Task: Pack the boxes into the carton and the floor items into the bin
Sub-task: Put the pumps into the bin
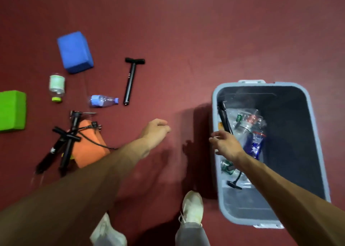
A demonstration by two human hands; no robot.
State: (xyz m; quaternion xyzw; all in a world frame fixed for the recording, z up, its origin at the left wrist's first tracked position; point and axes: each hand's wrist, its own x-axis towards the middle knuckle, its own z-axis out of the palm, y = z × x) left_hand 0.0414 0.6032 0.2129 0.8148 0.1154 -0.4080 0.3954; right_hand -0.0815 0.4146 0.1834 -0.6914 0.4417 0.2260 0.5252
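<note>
Grey plastic bin [216, 115], clear glossy plastic bottle [103, 101].

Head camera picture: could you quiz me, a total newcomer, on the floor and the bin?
1. True or false: the grey bin is empty.
2. The clear bottle lying beside the lone black T-handled pump has a cap of which colour? A blue, B red, C yellow.
3. Which of the hands reaches over the bin's rim?
Key: 1 false; 2 A; 3 the right hand.
</note>
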